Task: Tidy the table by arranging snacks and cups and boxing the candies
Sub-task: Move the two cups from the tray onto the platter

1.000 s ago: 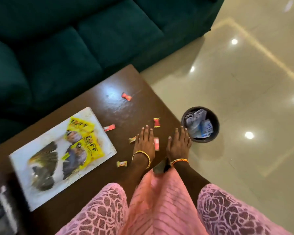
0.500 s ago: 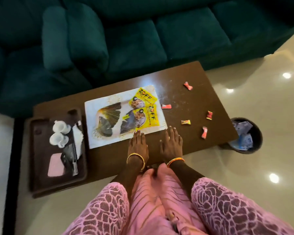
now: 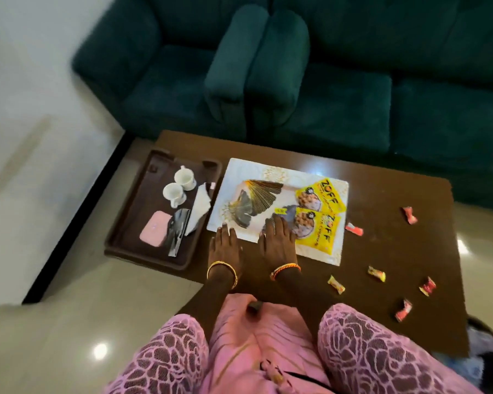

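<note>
My left hand and my right hand lie flat, palms down, on the brown table, fingers reaching the near edge of a white peacock-print tray. Two yellow snack packets rest on that tray's right part. Several wrapped candies are scattered to the right: red ones and yellow ones. On a dark brown tray at the left stand two white cups, with a pink box nearer me.
A white napkin and a dark glossy packet also lie in the brown tray. Green sofas stand beyond the table. A dark bin sits on the floor at the lower right. My pink clothing fills the bottom.
My view has swung left, from the bin and table's right end to the trays. Both flat hands slid left along the table, from among the candies to the white tray's edge.
</note>
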